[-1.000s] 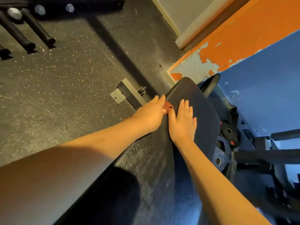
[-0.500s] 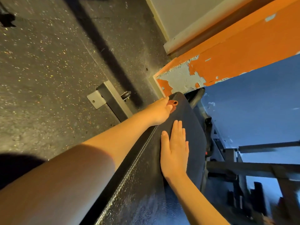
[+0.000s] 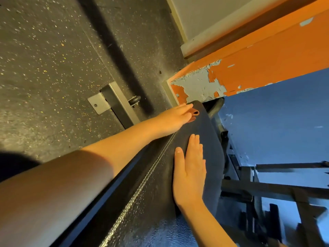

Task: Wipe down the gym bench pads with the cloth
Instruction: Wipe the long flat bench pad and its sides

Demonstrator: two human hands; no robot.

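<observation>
Cloth (image 3: 195, 113) under left hand (image 3: 175, 120), fingers (image 3: 185, 108) straight | right hand (image 3: 189, 173) flat on bench pad (image 3: 153, 202), fingers straight

Grained, faintly glossy black vinyl bench pad (image 3: 153, 202) with stitched seam; soft rust-coloured cloth (image 3: 194, 113); speckled matt rubber floor (image 3: 53, 59).

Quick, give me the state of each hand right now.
Left hand: open, straight fingers pressing the cloth onto the bench pad at its far end.
Right hand: open, flat on the pad, holding nothing.
</observation>
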